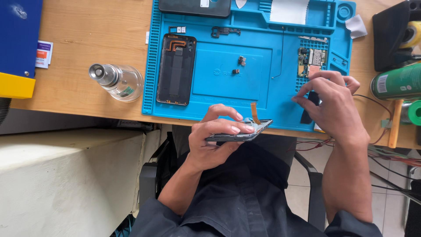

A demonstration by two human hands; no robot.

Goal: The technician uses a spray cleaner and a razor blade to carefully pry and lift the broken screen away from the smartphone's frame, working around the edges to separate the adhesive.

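Here, a thin dark phone frame (pixel 239 134) with an orange ribbon cable (pixel 254 112) standing up from it is being gripped by the left hand (pixel 215 140) — its long axis lying left to right, just off the near edge of the wooden bench (pixel 87 57). The right hand (pixel 331 103), fingertips pinched with nothing visibly held, is being lowered onto the blue silicone work mat (pixel 263 96), just below a small green circuit board (pixel 312 59) — the nearer hand to it. A black back cover (pixel 176 70) is lying on the mat's left side.

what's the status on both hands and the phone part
Left hand grips the phone screen assembly edge-on over the lap. Right hand pinches at a small dark part on the blue mat. Nothing between them.
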